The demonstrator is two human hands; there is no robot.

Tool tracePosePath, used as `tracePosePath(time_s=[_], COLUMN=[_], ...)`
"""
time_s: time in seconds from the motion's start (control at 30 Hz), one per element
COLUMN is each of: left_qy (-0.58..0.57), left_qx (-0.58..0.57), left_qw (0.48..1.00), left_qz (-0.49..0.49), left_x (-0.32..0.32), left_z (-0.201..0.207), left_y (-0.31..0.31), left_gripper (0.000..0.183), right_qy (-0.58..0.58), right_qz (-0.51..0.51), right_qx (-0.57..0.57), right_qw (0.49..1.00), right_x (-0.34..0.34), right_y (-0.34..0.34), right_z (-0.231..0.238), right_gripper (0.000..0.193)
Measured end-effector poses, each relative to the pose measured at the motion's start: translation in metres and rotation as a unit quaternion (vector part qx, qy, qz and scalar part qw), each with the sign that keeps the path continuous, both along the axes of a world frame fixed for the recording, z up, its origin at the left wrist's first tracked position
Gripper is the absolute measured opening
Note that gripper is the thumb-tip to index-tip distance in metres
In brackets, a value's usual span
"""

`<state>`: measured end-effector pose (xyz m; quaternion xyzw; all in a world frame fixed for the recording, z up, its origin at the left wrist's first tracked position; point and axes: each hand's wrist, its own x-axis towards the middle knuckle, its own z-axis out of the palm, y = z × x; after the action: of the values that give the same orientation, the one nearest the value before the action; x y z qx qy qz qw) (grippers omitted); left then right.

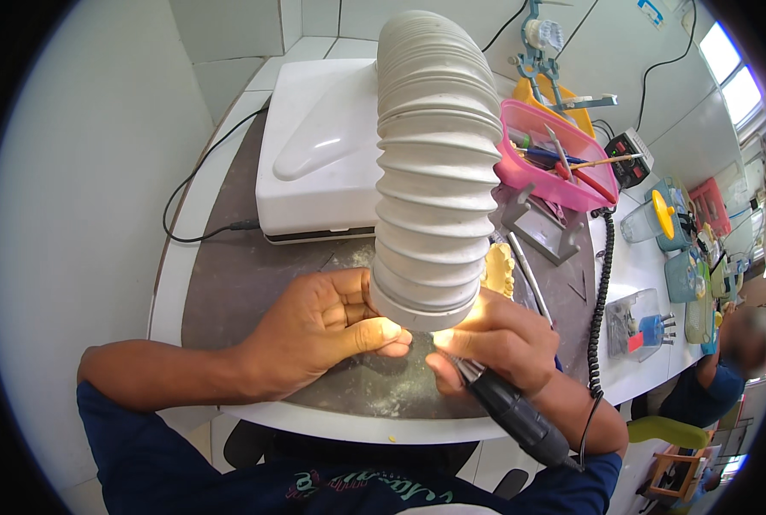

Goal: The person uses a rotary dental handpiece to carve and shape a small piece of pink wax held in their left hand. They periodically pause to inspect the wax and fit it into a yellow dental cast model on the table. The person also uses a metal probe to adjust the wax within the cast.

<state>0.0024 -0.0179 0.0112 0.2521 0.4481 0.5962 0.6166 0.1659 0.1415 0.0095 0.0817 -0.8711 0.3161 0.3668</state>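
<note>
My right hand (510,342) grips a black rotary handpiece (518,417), its cord end slanting down to the right and its working tip near the hose mouth. My left hand (314,333) faces it with thumb and fingers pinched together; anything between them is too small or hidden to name. Both hands are at the lower end of a wide ribbed suction hose (434,197), which covers some of the fingers. Light falls on the fingertips there. Just beyond my right hand, a yellowish dental cast (497,271) shows partly behind the hose.
A white boxy machine (314,197) stands left of the hose. At the back right is a pink basket (563,193) of tools beside a control box (630,159) with a coiled cord (602,300). A clear container (633,322) holds burs. Another person (709,386) sits far right.
</note>
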Motion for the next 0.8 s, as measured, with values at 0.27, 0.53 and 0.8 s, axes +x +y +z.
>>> tracePosePath(time_s=[0.27,0.53,0.8], left_qy=[-0.001,-0.013,-0.057], left_qx=[0.003,0.000,0.001], left_qw=[1.000,1.000,0.998], left_qz=[-0.001,0.002,-0.005], left_x=[-0.0018,-0.0015,-0.0037], left_z=[-0.0032,-0.0016,-0.0023], left_y=[-0.0007,-0.0004,0.0002], left_gripper=[0.037,0.035,0.037], right_qy=[-0.003,0.006,0.000], right_qz=[-0.044,-0.018,0.002], right_qx=[-0.021,-0.016,-0.004], right_qw=[0.999,1.000,1.000], right_x=[-0.0003,-0.0005,0.0014], right_y=[-0.0020,-0.0010,-0.0010], right_z=[-0.0001,-0.0004,0.0024], right_gripper=[0.020,0.021,0.023])
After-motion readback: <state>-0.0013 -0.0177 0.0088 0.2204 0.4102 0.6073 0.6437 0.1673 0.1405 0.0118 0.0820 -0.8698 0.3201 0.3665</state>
